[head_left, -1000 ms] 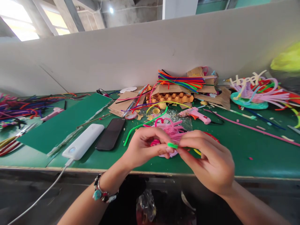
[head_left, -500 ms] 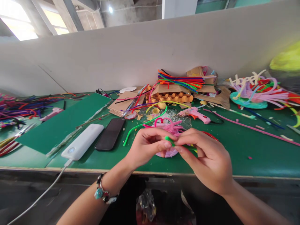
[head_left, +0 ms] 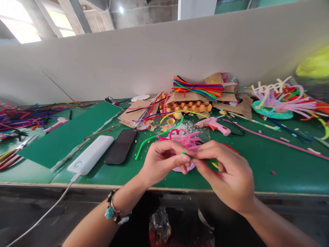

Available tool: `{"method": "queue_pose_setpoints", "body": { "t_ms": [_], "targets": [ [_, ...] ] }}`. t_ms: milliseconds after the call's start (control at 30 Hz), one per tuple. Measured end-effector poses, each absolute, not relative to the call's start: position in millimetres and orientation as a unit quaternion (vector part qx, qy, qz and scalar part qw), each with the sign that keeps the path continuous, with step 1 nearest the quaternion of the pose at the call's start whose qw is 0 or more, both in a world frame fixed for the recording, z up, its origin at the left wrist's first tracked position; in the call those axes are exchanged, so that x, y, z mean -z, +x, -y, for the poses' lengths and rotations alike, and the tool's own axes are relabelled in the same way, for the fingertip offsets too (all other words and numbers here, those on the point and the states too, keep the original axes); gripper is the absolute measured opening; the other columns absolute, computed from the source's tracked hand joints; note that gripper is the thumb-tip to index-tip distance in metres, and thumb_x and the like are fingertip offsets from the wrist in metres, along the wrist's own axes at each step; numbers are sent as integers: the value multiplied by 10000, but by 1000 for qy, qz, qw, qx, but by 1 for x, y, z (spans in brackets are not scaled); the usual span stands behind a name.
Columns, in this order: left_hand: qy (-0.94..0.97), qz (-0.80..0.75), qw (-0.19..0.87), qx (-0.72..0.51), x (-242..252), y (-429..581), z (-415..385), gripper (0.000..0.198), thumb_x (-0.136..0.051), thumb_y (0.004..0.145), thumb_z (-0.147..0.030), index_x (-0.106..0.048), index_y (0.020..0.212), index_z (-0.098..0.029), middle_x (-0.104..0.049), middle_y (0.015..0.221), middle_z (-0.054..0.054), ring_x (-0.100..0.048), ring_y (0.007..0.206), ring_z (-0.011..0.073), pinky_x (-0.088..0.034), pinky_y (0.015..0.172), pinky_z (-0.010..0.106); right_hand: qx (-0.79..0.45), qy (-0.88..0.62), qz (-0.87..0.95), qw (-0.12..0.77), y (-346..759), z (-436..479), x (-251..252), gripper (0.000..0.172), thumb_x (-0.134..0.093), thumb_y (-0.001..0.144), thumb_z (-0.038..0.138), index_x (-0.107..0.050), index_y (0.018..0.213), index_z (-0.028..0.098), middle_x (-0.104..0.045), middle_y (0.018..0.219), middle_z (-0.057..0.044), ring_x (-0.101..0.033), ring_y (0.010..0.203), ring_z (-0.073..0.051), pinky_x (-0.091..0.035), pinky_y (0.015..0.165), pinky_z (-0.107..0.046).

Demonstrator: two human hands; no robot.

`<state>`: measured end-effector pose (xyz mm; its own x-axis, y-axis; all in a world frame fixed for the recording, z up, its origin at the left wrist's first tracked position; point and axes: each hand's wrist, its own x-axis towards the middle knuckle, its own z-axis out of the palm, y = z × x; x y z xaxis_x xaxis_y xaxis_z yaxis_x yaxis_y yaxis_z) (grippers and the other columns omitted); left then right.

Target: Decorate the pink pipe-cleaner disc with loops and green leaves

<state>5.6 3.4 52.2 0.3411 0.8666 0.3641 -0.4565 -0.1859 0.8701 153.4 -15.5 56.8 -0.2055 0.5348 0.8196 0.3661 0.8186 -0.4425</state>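
Observation:
Between my two hands is a short green pipe cleaner [head_left: 184, 153], mostly covered by fingers. My left hand [head_left: 164, 159] pinches its left end between thumb and forefinger. Close against it, my right hand [head_left: 226, 171] pinches the same green piece, part of which runs back under the palm. Just behind the fingers sits a pink bundle of pipe cleaners [head_left: 183, 139] with a looped heart-like shape on top, its lower part partly hidden by my hands. A bit of yellow stem [head_left: 215, 165] shows beneath my right hand. A longer green pipe cleaner [head_left: 144, 145] lies curved to the left.
A pink glue gun [head_left: 214, 125] rests behind my right hand. To the left lie a black phone [head_left: 120, 146] and a white power bank [head_left: 91, 155] with a cable. Farther back are an egg carton [head_left: 187, 107] and a pipe cleaner bundle [head_left: 197, 87]. A "Happy" decoration [head_left: 272, 108] stands right.
The green piece shows less between my fingertips now, its visible end having turned or slipped behind the left thumb. My hands have barely shifted.

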Motion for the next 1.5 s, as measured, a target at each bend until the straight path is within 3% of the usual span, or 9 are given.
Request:
{"method": "queue_pose_setpoints", "body": {
  "t_ms": [833,933,1067,1267,1500],
  "targets": [
    [596,-163,555,-558,-50,5,-3,24,-664,697,-126,-680,679,-131,-651,563,-5,-611,468,72,-504,445,129,-57,-290,782,549,155,15,-59,117,-577,743,58,-573,755,174,-615,668,-5,-584,621,-97,-473,561,-211],
    [596,-174,573,-535,-49,3,-8,29,-671,697,-160,-677,691,-132,-633,568,-13,-594,467,62,-495,462,135,-28,-297,789,537,157,12,-60,117,-580,748,72,-588,767,187,-602,689,-12,-575,646,-112,-471,567,-234],
    [609,-202,552,-532,-49,-4,-16,209,-643,724,-338,-662,729,-130,-610,600,-7,-550,442,56,-456,453,154,27,-292,806,515,161,7,-61,110,-587,753,79,-604,764,188,-601,686,-18,-553,653,-119,-457,611,-262],
    [700,-270,529,-398,-54,-13,-21,467,-517,756,-523,-523,529,-116,-501,474,-13,-468,432,62,-394,451,172,82,-253,848,458,166,4,-58,83,-589,765,101,-612,789,177,-620,720,-26,-538,685,-133,-423,643,-298],
    [736,-255,534,-330,-57,-17,-19,345,-534,782,-383,-500,554,-126,-498,527,-12,-431,438,52,-366,413,153,93,-254,857,439,168,6,-57,92,-548,795,103,-610,781,169,-603,719,-23,-509,697,-125,-402,718,-321]
  ]
}}
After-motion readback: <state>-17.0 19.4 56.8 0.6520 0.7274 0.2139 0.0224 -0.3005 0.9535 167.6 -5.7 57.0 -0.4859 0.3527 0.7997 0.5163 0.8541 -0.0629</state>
